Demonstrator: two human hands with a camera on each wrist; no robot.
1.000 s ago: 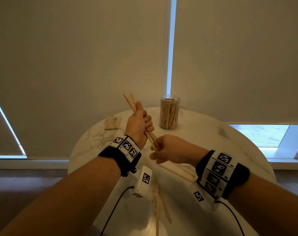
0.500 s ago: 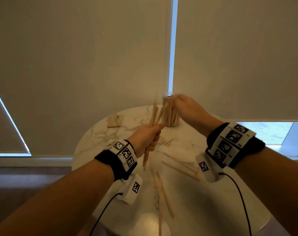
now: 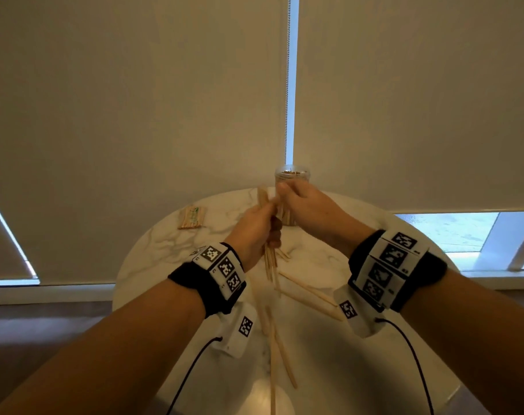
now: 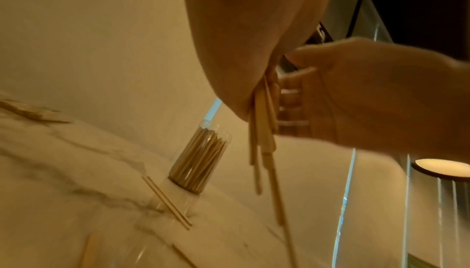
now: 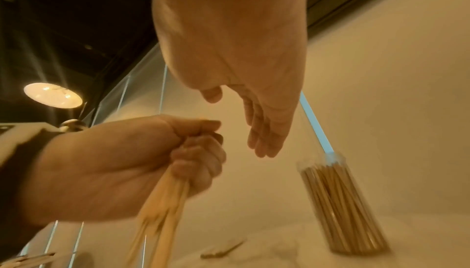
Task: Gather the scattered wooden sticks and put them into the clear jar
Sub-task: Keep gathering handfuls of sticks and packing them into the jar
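My left hand [image 3: 262,224] grips a bundle of wooden sticks [image 3: 270,265] upright above the table's middle; their ends poke out above and below the fist. In the left wrist view the bundle [image 4: 264,137] hangs down from the palm. The clear jar [image 3: 291,175], packed with sticks, stands at the table's far edge, half hidden behind my right hand [image 3: 301,205]. That hand hovers just right of the bundle's top; in the right wrist view its fingers [image 5: 262,137] are straight and hold nothing. The jar [image 5: 340,206] stands right of both hands.
Loose sticks [image 3: 310,292] lie on the round marble table [image 3: 165,253] under my wrists, more [image 3: 280,357] near the front edge, and a short pair [image 4: 166,202] beside the jar. A wrapped stick packet [image 3: 191,217] sits at the far left. Blinds hang behind.
My right hand has drawn back from the jar's mouth to the top of the bundle. My left hand has lifted the bundle closer to the jar.
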